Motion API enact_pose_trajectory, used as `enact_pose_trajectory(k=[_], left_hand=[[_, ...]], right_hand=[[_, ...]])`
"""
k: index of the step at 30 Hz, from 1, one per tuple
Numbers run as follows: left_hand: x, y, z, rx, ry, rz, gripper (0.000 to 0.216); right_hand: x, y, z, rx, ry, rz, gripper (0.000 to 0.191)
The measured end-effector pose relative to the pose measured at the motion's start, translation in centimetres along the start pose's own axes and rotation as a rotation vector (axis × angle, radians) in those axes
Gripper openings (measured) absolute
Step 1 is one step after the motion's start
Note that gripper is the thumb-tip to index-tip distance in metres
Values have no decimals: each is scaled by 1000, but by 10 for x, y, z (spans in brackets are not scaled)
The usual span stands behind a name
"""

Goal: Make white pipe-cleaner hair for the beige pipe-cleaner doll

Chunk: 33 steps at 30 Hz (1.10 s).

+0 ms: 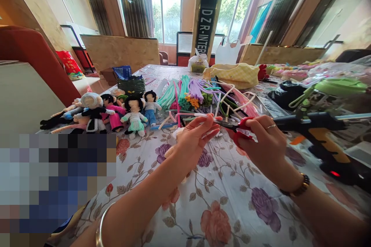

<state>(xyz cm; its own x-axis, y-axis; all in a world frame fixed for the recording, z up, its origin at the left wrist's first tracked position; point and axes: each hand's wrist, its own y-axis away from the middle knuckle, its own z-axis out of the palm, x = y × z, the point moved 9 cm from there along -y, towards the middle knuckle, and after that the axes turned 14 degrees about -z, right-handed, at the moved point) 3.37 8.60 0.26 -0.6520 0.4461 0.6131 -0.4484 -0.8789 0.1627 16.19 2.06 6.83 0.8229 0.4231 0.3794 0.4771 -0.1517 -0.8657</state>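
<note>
My left hand [196, 136] is raised over the flowered tablecloth [220, 204], its fingers pinched on a thin pink-and-white pipe cleaner [188, 115] that runs off to the left. My right hand [262, 142] grips red-handled scissors [235, 126], whose dark blades point left and meet the pipe cleaner at my left fingertips. A ring sits on one right finger, a watch on that wrist, and a bangle on my left wrist.
A heap of coloured pipe cleaners [199, 98] lies behind my hands. Several small dolls [116, 114] line the left side. A black and orange glue gun [321, 135] stands at right, a yellow checked bag [234, 75] further back, and a dark basket [131, 85] at left.
</note>
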Motion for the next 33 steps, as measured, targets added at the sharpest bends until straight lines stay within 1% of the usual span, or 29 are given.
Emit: enact_pose_trajectory(k=[9, 14, 22, 25, 30, 33], left_hand=[[-1, 0, 0, -2, -11, -7, 12], [-1, 1, 1, -5, -24, -9, 12], [0, -1, -1, 6, -15, -6, 11], [0, 0, -1, 13, -16, -4, 10], [1, 2, -1, 6, -6, 14, 10], [1, 1, 0, -1, -16, 11, 10]], right_hand=[[-1, -1, -1, -1, 30, -13, 16], [-3, -1, -1, -5, 35, -22, 13], [-6, -4, -2, -28, 59, -42, 20], [-7, -4, -3, -28, 78, -34, 20], [-1, -3, -5, 4, 51, 29, 25], [-2, -3, -4, -3, 20, 1, 22]])
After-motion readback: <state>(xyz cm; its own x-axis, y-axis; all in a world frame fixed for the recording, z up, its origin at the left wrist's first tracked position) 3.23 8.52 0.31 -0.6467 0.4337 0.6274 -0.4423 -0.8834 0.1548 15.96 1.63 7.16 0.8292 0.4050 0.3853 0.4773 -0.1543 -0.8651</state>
